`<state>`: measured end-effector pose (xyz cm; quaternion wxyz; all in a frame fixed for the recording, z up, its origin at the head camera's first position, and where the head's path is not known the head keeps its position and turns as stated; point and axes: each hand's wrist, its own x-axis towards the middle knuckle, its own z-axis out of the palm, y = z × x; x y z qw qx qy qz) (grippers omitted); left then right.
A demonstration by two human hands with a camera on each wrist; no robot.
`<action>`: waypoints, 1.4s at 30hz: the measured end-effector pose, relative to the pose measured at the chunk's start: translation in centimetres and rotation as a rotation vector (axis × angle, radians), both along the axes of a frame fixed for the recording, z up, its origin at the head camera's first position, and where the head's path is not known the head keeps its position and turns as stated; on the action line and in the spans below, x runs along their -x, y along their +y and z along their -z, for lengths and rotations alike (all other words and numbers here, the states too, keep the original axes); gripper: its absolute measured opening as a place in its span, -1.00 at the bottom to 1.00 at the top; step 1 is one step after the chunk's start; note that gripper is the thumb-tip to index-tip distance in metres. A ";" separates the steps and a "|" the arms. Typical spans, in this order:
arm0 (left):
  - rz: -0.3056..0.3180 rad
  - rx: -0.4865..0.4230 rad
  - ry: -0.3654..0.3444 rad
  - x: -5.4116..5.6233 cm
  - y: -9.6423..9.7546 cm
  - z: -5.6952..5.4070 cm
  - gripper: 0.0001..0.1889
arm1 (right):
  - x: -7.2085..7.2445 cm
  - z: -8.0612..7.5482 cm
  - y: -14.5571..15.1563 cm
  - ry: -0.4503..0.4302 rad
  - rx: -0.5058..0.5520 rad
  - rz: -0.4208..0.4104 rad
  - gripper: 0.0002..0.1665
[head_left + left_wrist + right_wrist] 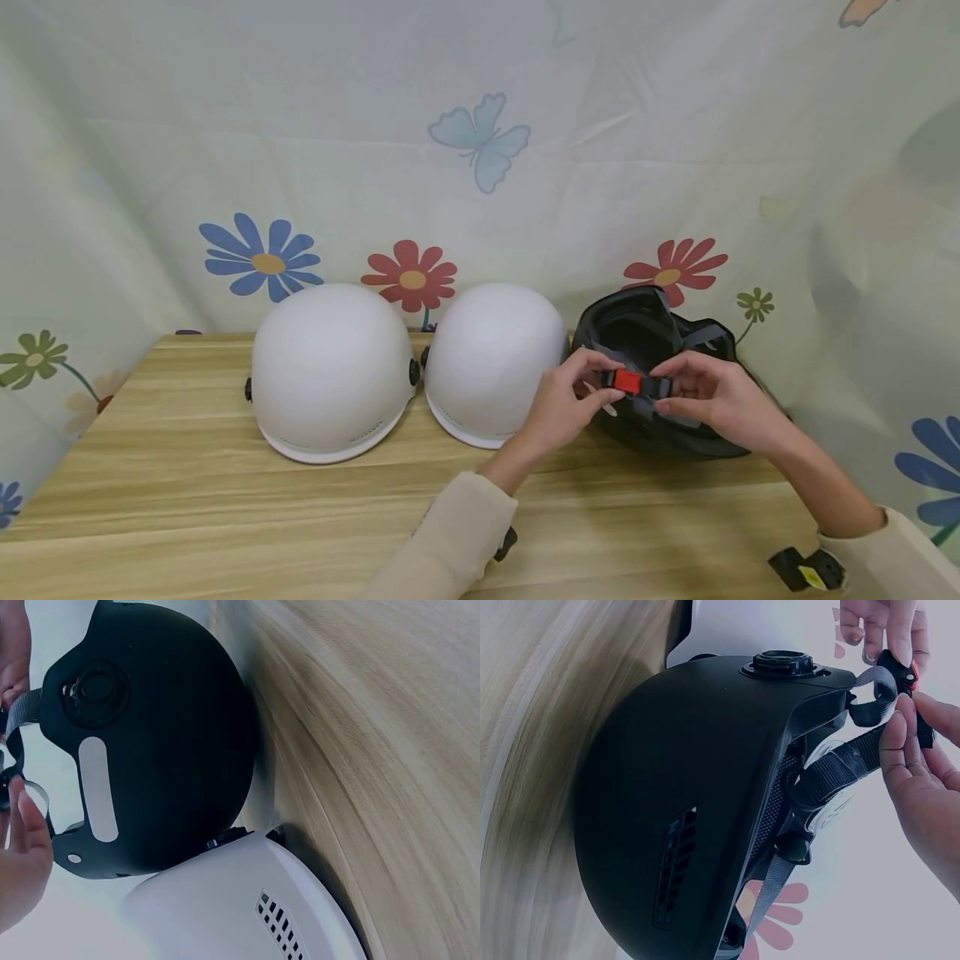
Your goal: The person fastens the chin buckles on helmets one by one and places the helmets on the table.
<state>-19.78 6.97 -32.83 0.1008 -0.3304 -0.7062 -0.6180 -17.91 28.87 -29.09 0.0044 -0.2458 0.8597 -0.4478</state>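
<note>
A black helmet lies upside down at the right, its dark padded inside facing up. Above its opening, the chin strap's buckle shows a red part in the middle and black parts at both ends. My left hand pinches the buckle's left end between thumb and fingers. From the other side, my right hand pinches the black right end where the strap runs in. The two buckle parts appear in line and close together. In the right wrist view, both hands meet at the buckle beside the helmet's rim.
Two white helmets, one at the left and one in the middle, sit dome up in a row on the wooden table. The middle one sits close beside the black helmet. Behind hangs a flower-printed cloth.
</note>
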 end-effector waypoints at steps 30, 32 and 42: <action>-0.004 -0.091 0.037 1.3 1.0 2.2 -0.83 | -0.3 -0.2 0.0 0.017 0.007 0.009 -0.67; -0.001 -0.099 0.033 1.3 1.0 2.3 -0.83 | -0.3 -0.1 -0.1 0.042 -0.018 0.024 -0.68; -0.022 -0.091 0.064 1.4 0.9 2.4 -0.81 | -0.3 0.1 -0.5 0.134 -0.130 0.063 -0.70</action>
